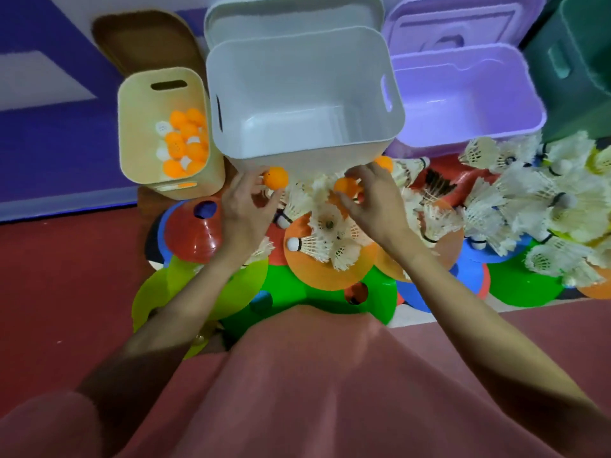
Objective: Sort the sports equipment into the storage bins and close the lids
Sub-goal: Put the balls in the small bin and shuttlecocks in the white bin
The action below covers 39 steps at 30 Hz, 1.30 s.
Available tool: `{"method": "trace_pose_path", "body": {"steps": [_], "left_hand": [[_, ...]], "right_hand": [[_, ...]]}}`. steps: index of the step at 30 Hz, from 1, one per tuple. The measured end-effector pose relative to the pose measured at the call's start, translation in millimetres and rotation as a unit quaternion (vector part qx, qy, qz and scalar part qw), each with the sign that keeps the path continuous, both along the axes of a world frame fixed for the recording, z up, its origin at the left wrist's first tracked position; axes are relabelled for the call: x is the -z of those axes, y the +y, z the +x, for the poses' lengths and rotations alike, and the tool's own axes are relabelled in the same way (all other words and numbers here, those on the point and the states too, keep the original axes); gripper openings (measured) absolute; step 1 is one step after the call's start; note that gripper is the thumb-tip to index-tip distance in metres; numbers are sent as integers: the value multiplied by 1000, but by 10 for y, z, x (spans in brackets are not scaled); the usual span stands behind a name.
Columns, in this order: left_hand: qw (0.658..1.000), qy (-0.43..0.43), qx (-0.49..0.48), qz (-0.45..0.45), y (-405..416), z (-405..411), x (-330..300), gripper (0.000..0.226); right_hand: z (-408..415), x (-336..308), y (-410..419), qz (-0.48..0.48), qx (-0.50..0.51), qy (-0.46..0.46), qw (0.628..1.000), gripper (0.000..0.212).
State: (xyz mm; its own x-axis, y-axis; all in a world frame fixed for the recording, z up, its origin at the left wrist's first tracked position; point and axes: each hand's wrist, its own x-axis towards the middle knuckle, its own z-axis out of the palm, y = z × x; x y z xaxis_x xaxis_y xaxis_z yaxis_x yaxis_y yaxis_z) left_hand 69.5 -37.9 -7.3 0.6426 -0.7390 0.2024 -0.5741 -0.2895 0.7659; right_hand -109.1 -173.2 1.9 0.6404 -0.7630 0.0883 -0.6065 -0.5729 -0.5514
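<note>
Pinching orange balls (276, 181), both hands (246, 209), right ball half-hidden among shuttlecocks (325, 233).

Both hands picking orange balls in front of the bins

I see my left hand (243, 209) holding an orange ball (276, 177) at the fingertips, and my right hand (370, 196) closed around another orange ball (345, 186) above the shuttlecocks (325, 233). Far left, the beige bin (139, 127) has orange and white balls inside. The white bin (297, 94) and the purple bin (469, 94) stand open.
</note>
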Motion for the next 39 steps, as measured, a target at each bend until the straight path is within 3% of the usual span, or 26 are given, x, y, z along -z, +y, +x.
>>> {"method": "trace_pose_path", "body": {"steps": [6,11,18,22,26,30,35,39], "left_hand": [[986,6,-168,-8,315,1015,-207,36],[980,-14,-197,37,426,1528,-170,37],[972,-2,-200,122,458,1770,24,40],[976,-16,-188,110,474,1660,51,33],[990,-34,-128,43,404,1361,13,29],[998,-33,-56,-12,215,929,-91,27],[996,-62,52,-43,-47,371,-132,22],[983,-76,165,10,-286,-90,-48,26]], "right_hand": [[1011,-167,351,-12,-115,-58,992,35],[1909,-293,503,-36,-164,-93,981,36],[2463,-265,564,-68,-178,-52,980,36],[2177,-176,586,-57,-172,-75,980,29],[1550,-99,534,-42,-173,-92,980,23],[693,63,386,-41,-103,-73,991,21],[-218,278,47,-52,36,12,998,23],[-554,418,-154,-38,62,136,988,45]]}}
